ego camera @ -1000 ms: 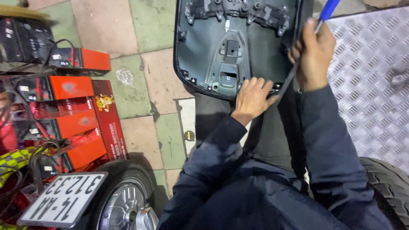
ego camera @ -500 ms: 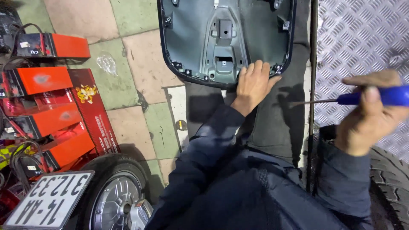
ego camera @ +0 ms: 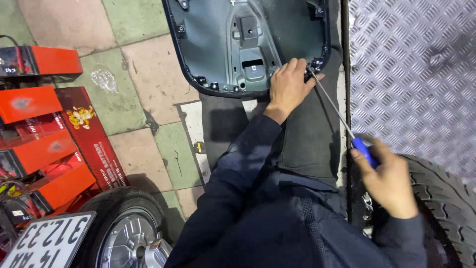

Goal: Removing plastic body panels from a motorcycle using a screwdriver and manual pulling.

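A dark plastic body panel (ego camera: 233, 44), inner side up, lies on the ground ahead of me. My left hand (ego camera: 289, 85) rests on its near right edge, fingers pressed beside a mounting point. My right hand (ego camera: 389, 179) grips the blue handle of a long screwdriver (ego camera: 337, 111). The thin metal shaft runs up and to the left, and its tip meets the panel's corner just by my left fingers. My dark sleeves and a dark trouser leg fill the lower middle.
Several red boxes (ego camera: 47, 129) with cables are stacked at the left. A wheel (ego camera: 124, 233) and a white number plate (ego camera: 44, 243) sit at the lower left. A tyre (ego camera: 446, 203) lies by my right hand. Diamond-pattern metal plate (ego camera: 411, 74) covers the right; paving tiles lie left.
My right hand has come down from high up and swung the screwdriver round, so its tip now sits at the panel's corner. The left hand stayed on the panel edge. The view shifted closer.
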